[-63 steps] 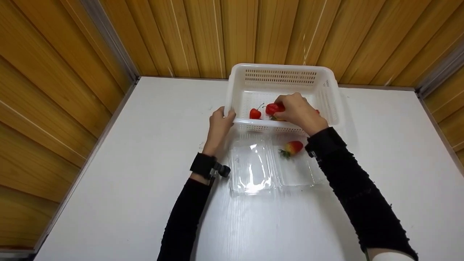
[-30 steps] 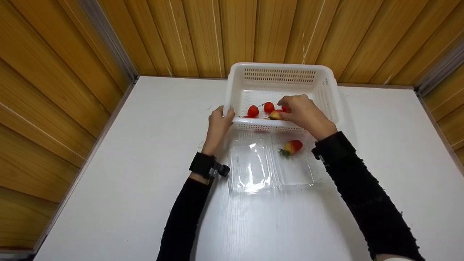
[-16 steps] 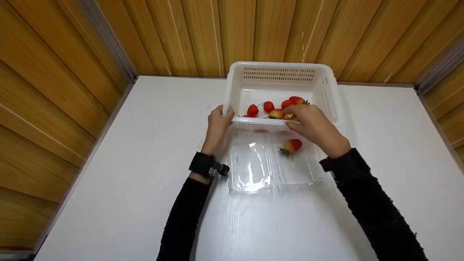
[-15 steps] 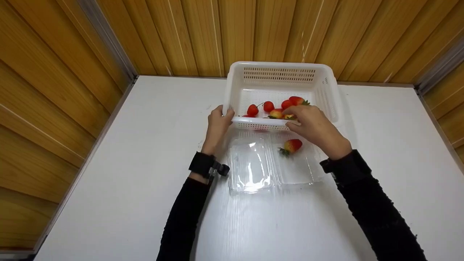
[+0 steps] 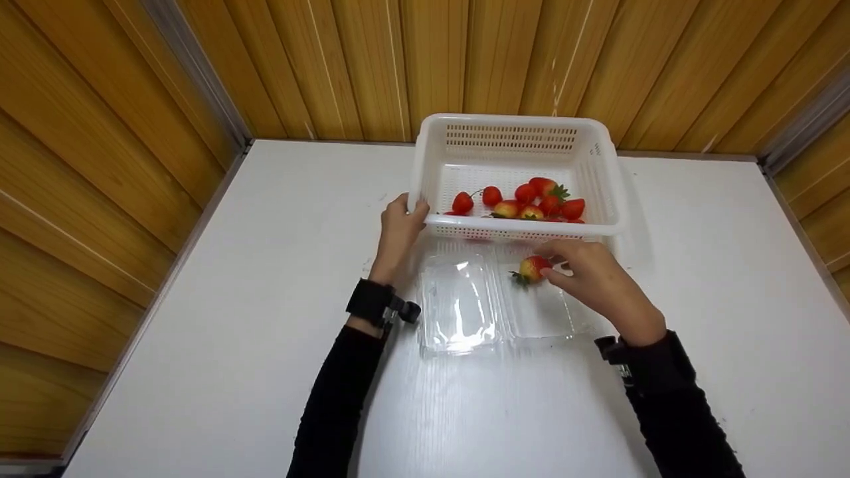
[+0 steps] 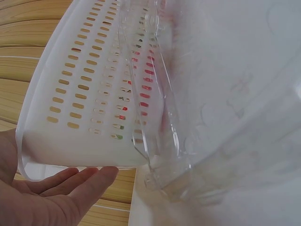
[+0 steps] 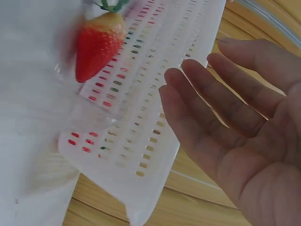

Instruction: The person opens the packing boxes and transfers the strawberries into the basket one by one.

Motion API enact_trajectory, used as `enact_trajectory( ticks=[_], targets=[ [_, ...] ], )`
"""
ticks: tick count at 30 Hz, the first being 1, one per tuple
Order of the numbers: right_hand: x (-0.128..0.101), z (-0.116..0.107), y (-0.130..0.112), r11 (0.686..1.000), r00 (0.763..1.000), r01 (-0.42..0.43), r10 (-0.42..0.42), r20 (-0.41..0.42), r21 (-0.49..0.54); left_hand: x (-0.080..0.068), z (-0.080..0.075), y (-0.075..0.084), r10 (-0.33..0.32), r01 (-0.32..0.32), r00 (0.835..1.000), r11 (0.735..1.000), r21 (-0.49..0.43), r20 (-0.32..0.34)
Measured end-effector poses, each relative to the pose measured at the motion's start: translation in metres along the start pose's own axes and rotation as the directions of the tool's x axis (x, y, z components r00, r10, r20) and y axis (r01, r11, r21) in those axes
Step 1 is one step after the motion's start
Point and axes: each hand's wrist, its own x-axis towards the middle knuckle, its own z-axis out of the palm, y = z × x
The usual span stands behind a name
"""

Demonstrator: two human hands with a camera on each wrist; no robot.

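Observation:
My left hand [image 5: 398,234] holds the front left corner of a white slotted plastic basket [image 5: 518,227], its fingers reaching behind the wall in the left wrist view. In front of the basket lies a clear plastic clamshell box [image 5: 458,302], spread flat with two halves. One red and yellow strawberry [image 5: 533,268] with green leaves sits in its right half. Over that half, my right hand [image 5: 601,282] reaches toward the strawberry. The right wrist view shows the fingers [image 7: 207,113] extended and apart from the fruit, with nothing held.
Several strawberries and cherries [image 5: 491,196] are heaped along the basket's front inside. The basket stands at the back of a white table [image 5: 265,318], close to a wood-look panel wall [image 5: 372,73]. A similar panel wall rises at the left.
My right hand has come out of the basket over its front rim and down to the strawberry in the box. More fruit in the basket shows now. The left hand stays put.

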Motion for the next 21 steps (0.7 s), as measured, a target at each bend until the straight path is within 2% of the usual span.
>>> enact_trajectory(
  ticks=[5, 12, 17, 21],
  targets=[
    [-0.012, 0.007, 0.004, 1.000, 1.000, -0.010, 0.010, 0.000, -0.013, 0.000, 0.000, 0.000, 0.013, -0.013, 1.000, 0.999, 0.044, 0.000],
    [-0.015, 0.013, 0.006, 0.999, 1.000, 0.009, -0.008, 0.024, -0.052, 0.003, 0.000, 0.000, 0.012, -0.012, 1.000, 0.997, 0.078, 0.003],
    [-0.013, 0.021, 0.009, 0.996, 0.999, 0.034, -0.031, 0.038, -0.078, 0.001, -0.001, 0.000, 0.005, -0.006, 1.000, 0.999, 0.047, 0.012],
    [-0.011, 0.028, 0.011, 0.995, 0.995, 0.007, 0.002, 0.096, -0.096, -0.001, -0.002, 0.000, 0.003, -0.003, 1.000, 1.000, 0.025, 0.016]
  ],
)
